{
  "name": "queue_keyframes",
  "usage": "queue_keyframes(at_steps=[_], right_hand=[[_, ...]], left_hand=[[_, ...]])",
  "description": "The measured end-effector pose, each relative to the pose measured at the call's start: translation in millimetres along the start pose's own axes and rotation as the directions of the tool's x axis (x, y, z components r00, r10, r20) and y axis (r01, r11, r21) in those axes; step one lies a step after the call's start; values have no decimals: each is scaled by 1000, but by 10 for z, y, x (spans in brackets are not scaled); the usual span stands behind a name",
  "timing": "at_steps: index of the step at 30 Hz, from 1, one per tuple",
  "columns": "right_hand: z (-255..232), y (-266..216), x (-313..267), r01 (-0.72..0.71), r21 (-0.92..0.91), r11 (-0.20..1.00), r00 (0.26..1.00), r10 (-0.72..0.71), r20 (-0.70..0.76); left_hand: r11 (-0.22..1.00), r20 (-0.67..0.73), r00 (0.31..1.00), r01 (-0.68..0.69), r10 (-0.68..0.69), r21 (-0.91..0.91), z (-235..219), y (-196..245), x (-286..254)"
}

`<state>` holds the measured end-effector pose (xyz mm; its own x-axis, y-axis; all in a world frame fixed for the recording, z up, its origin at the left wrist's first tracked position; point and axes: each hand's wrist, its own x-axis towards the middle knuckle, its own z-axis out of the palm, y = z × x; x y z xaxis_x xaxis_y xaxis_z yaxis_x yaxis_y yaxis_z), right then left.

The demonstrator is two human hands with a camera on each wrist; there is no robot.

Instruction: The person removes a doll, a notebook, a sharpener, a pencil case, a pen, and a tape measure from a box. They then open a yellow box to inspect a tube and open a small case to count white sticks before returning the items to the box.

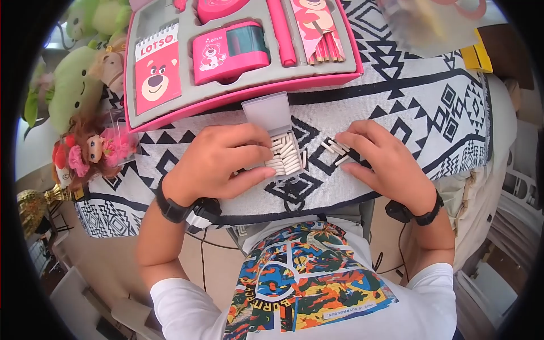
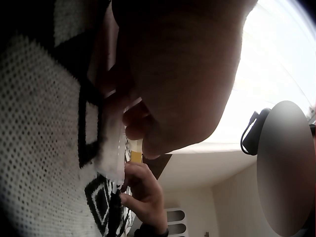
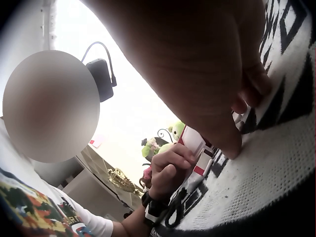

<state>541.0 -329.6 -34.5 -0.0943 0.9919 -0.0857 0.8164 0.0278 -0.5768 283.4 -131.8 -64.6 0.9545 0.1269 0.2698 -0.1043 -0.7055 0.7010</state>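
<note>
A small clear plastic box (image 1: 299,148) with its lid (image 1: 266,113) raised lies on the patterned cloth, filled with short white sticks (image 1: 286,156). My left hand (image 1: 218,161) holds the box from its left side, thumb near the front corner and fingers over the left edge. To the right, several loose white sticks (image 1: 333,146) lie on the cloth between the spread thumb and fingers of my right hand (image 1: 385,156). Its fingertips are down at the cloth in the right wrist view. One more stick (image 1: 304,158) lies close beside the box.
Behind the box stands a pink gift box (image 1: 243,90) with a notebook, a pink sharpener and pencils. A doll (image 1: 96,148) and green plush toys (image 1: 76,85) are at the left. A clear bag (image 1: 428,28) and a yellow object (image 1: 476,56) sit at the back right.
</note>
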Motion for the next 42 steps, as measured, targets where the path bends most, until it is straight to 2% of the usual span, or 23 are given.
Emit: queue_keyframes(at_steps=[4,10,12,16,18,22,25,28,30,36,42], right_hand=[[41,-81,78,-1,4,1000,1000,1,-23],[85,-122,149,-8,-85,996,999,3,-53],[86,-103,131,38,-102,994,998,-43,-49],[109,-113,122,58,-25,998,995,-60,-76],[130,-119,113,-1,-9,1000,1000,1,15],[159,-141,97,39,-24,999,999,-40,-37],[134,-142,97,14,6,1000,1000,-14,-12],[115,-149,109,36,-29,999,999,-36,0],[113,-138,130,50,-111,993,999,-47,28],[139,-134,196,68,-111,991,995,-75,-60],[160,-123,214,74,-146,986,996,-81,-43]], left_hand=[[999,-10,1000,3,-3,-45,-8,-6,0],[1000,-1,1000,-14,14,-23,-12,4,-11],[1000,-1,1000,-15,15,-21,-5,2,-17],[999,-9,1000,-18,18,-36,9,1,-16],[999,3,1000,-18,18,-31,7,-3,-18],[999,-9,999,-48,47,-21,12,3,3],[996,-71,994,-84,84,8,36,5,25],[997,-49,996,-72,74,33,39,-15,20],[998,-24,998,-60,60,15,24,-1,14],[999,20,999,-28,29,-30,6,-31,-12],[993,2,1000,-27,27,-115,9,-58,-6]])
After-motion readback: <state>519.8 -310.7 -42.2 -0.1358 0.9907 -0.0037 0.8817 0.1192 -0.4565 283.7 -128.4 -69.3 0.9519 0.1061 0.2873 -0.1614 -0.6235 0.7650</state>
